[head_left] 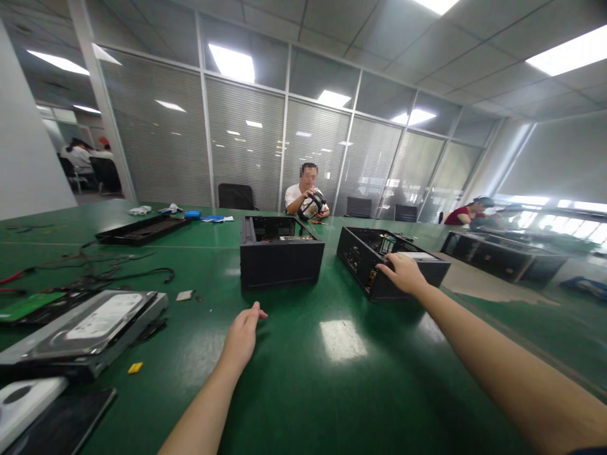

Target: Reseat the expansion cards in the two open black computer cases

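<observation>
My right hand (404, 273) lies over the near top edge of a black computer case (351, 256), gripping its rim. The thumb points left along the outside, and the other fingers reach over the rim. This case has an open top with parts and wires inside. My left hand (243, 333) is low over the green table, nothing visible in it, its fingers loosely extended and partly hidden behind the hand. Just beyond it stands a second black computer case (281, 262), also open at the top. The left hand is apart from that case.
Hard drive (104, 319), green circuit board (33, 306), cables (109, 268) and yellow piece (135, 367) lie on the left. Behind them is a black panel (142, 229). Across the table (294, 392) a person (294, 197) holds a black part. More cases (502, 253) stand right.
</observation>
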The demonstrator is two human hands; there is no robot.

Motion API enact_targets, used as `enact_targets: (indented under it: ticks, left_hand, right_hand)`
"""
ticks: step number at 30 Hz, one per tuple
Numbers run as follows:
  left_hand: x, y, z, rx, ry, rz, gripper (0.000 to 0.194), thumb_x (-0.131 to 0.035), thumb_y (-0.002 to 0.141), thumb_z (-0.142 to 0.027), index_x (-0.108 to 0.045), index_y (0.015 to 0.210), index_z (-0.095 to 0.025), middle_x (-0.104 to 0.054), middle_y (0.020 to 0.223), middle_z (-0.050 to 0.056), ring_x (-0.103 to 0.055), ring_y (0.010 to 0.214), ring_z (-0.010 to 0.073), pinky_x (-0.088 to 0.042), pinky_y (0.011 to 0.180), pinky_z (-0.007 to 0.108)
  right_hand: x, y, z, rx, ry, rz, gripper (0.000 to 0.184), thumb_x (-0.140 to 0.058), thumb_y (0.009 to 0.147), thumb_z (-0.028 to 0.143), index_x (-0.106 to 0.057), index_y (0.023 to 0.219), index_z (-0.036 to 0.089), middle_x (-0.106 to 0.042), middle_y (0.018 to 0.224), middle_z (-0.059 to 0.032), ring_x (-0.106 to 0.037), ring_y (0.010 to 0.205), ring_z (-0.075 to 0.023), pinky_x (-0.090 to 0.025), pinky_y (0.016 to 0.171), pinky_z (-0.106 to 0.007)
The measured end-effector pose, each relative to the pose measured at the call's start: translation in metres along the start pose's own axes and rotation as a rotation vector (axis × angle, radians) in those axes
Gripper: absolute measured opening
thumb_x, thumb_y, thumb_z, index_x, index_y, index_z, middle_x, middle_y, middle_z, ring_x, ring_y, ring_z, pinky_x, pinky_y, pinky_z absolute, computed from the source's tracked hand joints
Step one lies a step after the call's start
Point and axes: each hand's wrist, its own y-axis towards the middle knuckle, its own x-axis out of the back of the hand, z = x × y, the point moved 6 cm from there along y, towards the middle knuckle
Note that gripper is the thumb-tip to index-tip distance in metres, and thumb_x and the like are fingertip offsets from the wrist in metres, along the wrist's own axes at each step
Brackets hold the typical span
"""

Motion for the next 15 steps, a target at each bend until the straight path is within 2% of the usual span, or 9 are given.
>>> enact_targets:
  ticks: [3, 8, 11, 15]
  left_hand:
    - [-0.001, 0.002, 0.004, 0.01, -0.032, 0.006, 0.062, -0.031, 0.081, -0.07, -0.069, 0.076, -0.02, -0.069, 0.1, 0.009, -0.059, 0.103, 0.0284, -0.037, 0.101, 0.046]
    - [-0.003, 0.006, 0.008, 0.018, -0.075, 0.015, 0.064, -0.031, 0.082, -0.07, -0.07, 0.074, -0.02, -0.072, 0.09, 0.008, -0.062, 0.096, 0.0271, -0.04, 0.099, 0.045]
    - [-0.003, 0.006, 0.009, 0.017, -0.084, 0.018, 0.066, -0.027, 0.083, -0.07, -0.07, 0.073, -0.021, -0.072, 0.09, 0.008, -0.062, 0.095, 0.027, -0.04, 0.098, 0.045]
    - [-0.003, 0.007, 0.013, 0.013, -0.102, 0.03, 0.07, -0.021, 0.084, -0.069, -0.071, 0.075, -0.02, -0.072, 0.09, 0.009, -0.063, 0.094, 0.027, -0.04, 0.098, 0.047]
  right_hand:
    - [-0.011, -0.001, -0.009, -0.083, -0.066, -0.035, 0.054, -0.03, 0.091, 0.06, -0.061, 0.096, 0.015, -0.064, 0.096, -0.0124, -0.054, 0.093, -0.023, -0.032, 0.084, -0.034]
    - [-0.007, 0.006, 0.003, -0.16, -0.138, 0.023, 0.052, -0.033, 0.091, 0.056, -0.063, 0.09, 0.014, -0.065, 0.091, -0.0135, -0.056, 0.089, -0.0235, -0.031, 0.077, -0.033]
    - [0.003, 0.002, 0.008, -0.13, -0.174, 0.057, 0.049, -0.034, 0.091, 0.053, -0.063, 0.083, 0.014, -0.066, 0.086, -0.0135, -0.058, 0.085, -0.0231, -0.03, 0.074, -0.033]
    - [0.022, -0.024, 0.021, -0.02, -0.188, 0.003, 0.046, -0.033, 0.092, 0.049, -0.059, 0.072, 0.017, -0.065, 0.077, -0.0101, -0.057, 0.077, -0.0211, -0.029, 0.072, -0.033]
